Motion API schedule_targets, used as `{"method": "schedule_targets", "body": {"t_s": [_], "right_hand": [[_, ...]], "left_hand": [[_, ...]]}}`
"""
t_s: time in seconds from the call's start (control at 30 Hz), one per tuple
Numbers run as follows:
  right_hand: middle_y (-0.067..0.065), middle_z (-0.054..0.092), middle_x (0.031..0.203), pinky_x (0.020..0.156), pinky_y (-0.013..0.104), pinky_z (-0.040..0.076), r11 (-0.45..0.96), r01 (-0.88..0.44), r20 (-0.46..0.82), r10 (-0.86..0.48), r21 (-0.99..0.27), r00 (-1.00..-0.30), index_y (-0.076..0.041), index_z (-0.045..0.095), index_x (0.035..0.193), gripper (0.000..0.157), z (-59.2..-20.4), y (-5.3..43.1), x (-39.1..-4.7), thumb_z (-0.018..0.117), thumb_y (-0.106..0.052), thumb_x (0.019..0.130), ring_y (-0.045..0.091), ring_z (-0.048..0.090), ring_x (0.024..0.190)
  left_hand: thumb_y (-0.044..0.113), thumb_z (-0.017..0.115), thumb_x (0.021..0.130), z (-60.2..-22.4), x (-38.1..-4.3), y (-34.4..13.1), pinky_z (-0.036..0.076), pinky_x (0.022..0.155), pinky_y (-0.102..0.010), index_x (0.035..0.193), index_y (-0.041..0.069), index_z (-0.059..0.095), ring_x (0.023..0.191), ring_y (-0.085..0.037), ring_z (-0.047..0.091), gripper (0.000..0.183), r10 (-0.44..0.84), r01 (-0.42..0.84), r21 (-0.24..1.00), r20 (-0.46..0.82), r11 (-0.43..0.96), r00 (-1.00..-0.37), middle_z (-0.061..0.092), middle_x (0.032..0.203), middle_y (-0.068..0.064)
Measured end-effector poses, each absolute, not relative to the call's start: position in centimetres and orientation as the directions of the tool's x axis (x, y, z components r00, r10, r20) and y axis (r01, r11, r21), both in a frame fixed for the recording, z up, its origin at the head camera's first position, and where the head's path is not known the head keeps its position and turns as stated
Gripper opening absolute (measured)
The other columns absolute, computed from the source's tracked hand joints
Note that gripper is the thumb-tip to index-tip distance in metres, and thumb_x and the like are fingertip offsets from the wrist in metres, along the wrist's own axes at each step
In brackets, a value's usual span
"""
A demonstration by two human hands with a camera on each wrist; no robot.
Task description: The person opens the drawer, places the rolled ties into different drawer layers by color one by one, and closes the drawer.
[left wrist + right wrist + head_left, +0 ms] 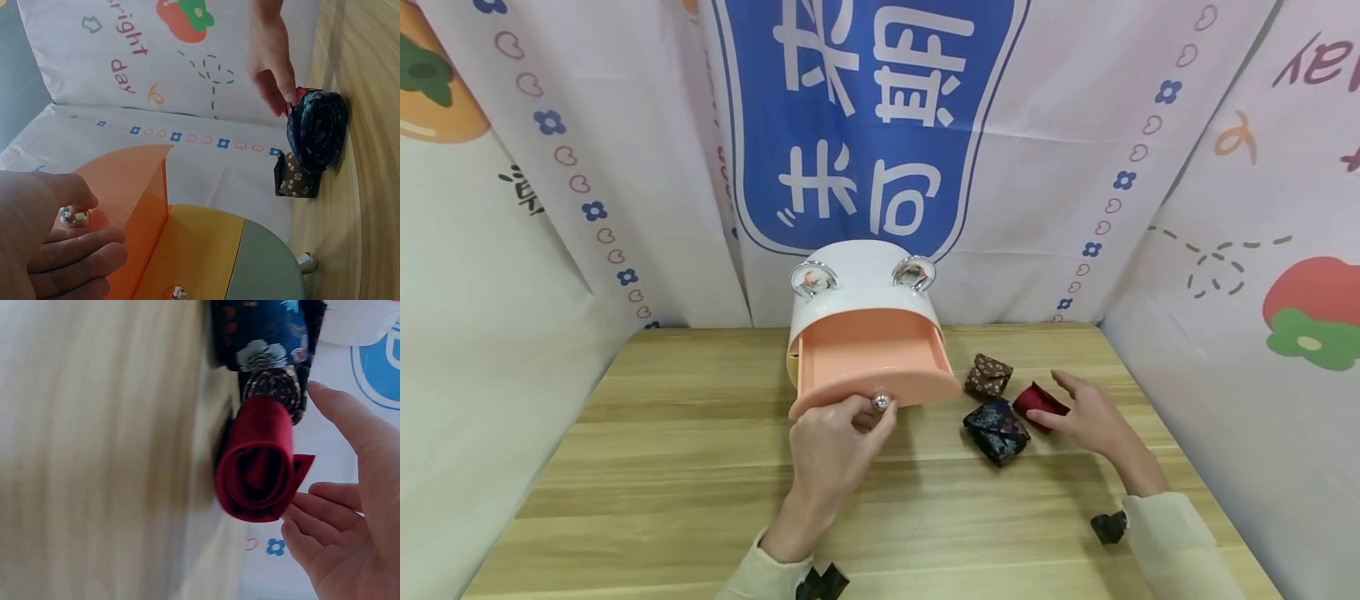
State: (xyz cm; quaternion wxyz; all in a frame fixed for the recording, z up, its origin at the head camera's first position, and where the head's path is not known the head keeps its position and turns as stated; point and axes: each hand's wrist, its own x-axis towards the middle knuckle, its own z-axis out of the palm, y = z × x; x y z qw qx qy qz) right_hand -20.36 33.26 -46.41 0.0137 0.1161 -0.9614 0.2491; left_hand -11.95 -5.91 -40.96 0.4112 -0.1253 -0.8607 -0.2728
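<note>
My left hand (835, 446) holds the round silver knob (881, 402) of an orange drawer (925, 387) between thumb and fingers. This drawer stands pulled out from a white rounded cabinet (865, 279), and its inside shows bare. My right hand (1093, 417), fingers spread, hovers at a rolled red necktie (256, 456), with the thumb overlapping it in the head view. Beside the red roll lie a rolled dark navy floral necktie (997, 431) and a smaller rolled brown flowered necktie (988, 376).
Everything stands on a wood-grain table (685, 467). Below the open drawer, a yellow drawer (194, 244) and a green drawer (265, 262) stay closed. Two shiny ring-shaped eyes (914, 272) top the cabinet. Printed cloth (1037, 167) hangs behind and at both sides.
</note>
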Motion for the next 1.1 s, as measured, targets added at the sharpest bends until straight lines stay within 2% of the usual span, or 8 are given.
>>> {"method": "schedule_targets", "body": {"t_s": [0.17, 0.3, 0.4, 0.47, 0.67, 0.87, 1.1], "right_hand": [[0.038, 0.052, 0.149, 0.105, 0.064, 0.049, 0.849, -0.223, 0.089, -0.206, -0.478, -0.975, 0.014, 0.044, 0.151, 0.094, -47.7, 33.7, -20.3, 0.083, -0.046, 0.090, 0.056, 0.056, 0.133], [0.038, 0.056, 0.144, 0.092, 0.051, 0.057, 0.837, -0.191, 0.066, -0.183, -0.512, -0.981, 0.012, 0.044, 0.151, 0.093, -48.7, 33.9, -20.4, 0.085, -0.042, 0.088, 0.044, 0.068, 0.113], [0.038, 0.061, 0.137, 0.081, 0.041, 0.057, 0.829, -0.181, 0.053, -0.181, -0.530, -0.982, 0.012, 0.045, 0.151, 0.092, -49.4, 34.0, -20.6, 0.087, -0.039, 0.087, 0.035, 0.070, 0.102], [0.038, 0.064, 0.133, 0.078, 0.039, 0.058, 0.830, -0.179, 0.051, -0.179, -0.529, -0.982, 0.010, 0.046, 0.151, 0.091, -49.8, 34.0, -20.7, 0.087, -0.039, 0.086, 0.033, 0.071, 0.100], [0.034, 0.068, 0.127, 0.076, 0.040, 0.059, 0.830, -0.184, 0.058, -0.181, -0.526, -0.982, 0.004, 0.050, 0.150, 0.085, -50.4, 34.0, -21.0, 0.088, -0.037, 0.086, 0.032, 0.071, 0.097], [0.033, 0.068, 0.129, 0.079, 0.044, 0.058, 0.835, -0.181, 0.045, -0.185, -0.520, -0.982, 0.000, 0.052, 0.150, 0.080, -50.3, 34.3, -20.8, 0.087, -0.033, 0.087, 0.035, 0.071, 0.100], [0.032, 0.068, 0.128, 0.079, 0.045, 0.059, 0.840, -0.177, 0.037, -0.184, -0.513, -0.982, 0.001, 0.055, 0.148, 0.076, -49.7, 34.4, -20.8, 0.088, -0.031, 0.086, 0.034, 0.071, 0.099]], "left_hand": [[0.035, 0.085, 0.083, -40.9, -11.9, -5.9, 0.043, 0.045, -0.021, 0.067, 0.021, 0.075, 0.047, -0.002, 0.062, 0.023, -0.007, 0.442, 0.368, 0.775, 0.818, -0.632, 0.074, 0.063, 0.009], [0.035, 0.085, 0.083, -40.9, -12.0, -5.8, 0.044, 0.046, -0.022, 0.068, 0.022, 0.075, 0.048, -0.003, 0.063, 0.022, -0.013, 0.439, 0.373, 0.774, 0.818, -0.633, 0.074, 0.064, 0.010], [0.035, 0.085, 0.083, -40.9, -12.0, -5.8, 0.044, 0.046, -0.023, 0.069, 0.022, 0.076, 0.049, -0.003, 0.064, 0.021, -0.016, 0.437, 0.380, 0.770, 0.815, -0.638, 0.075, 0.064, 0.010], [0.035, 0.085, 0.083, -40.9, -12.0, -5.8, 0.044, 0.046, -0.023, 0.069, 0.022, 0.076, 0.049, -0.003, 0.064, 0.021, -0.016, 0.438, 0.382, 0.767, 0.814, -0.641, 0.075, 0.064, 0.010], [0.035, 0.086, 0.083, -40.9, -12.0, -5.7, 0.044, 0.046, -0.023, 0.070, 0.022, 0.076, 0.049, -0.003, 0.064, 0.021, -0.013, 0.438, 0.389, 0.760, 0.811, -0.649, 0.075, 0.065, 0.010], [0.036, 0.086, 0.083, -40.9, -11.9, -5.6, 0.045, 0.047, -0.023, 0.071, 0.022, 0.077, 0.050, -0.002, 0.065, 0.021, -0.012, 0.436, 0.397, 0.751, 0.807, -0.660, 0.075, 0.065, 0.011], [0.037, 0.086, 0.083, -41.0, -11.9, -5.7, 0.047, 0.048, -0.023, 0.069, 0.023, 0.076, 0.050, -0.001, 0.065, 0.022, -0.025, 0.431, 0.404, 0.752, 0.807, -0.659, 0.074, 0.064, 0.011]]}}
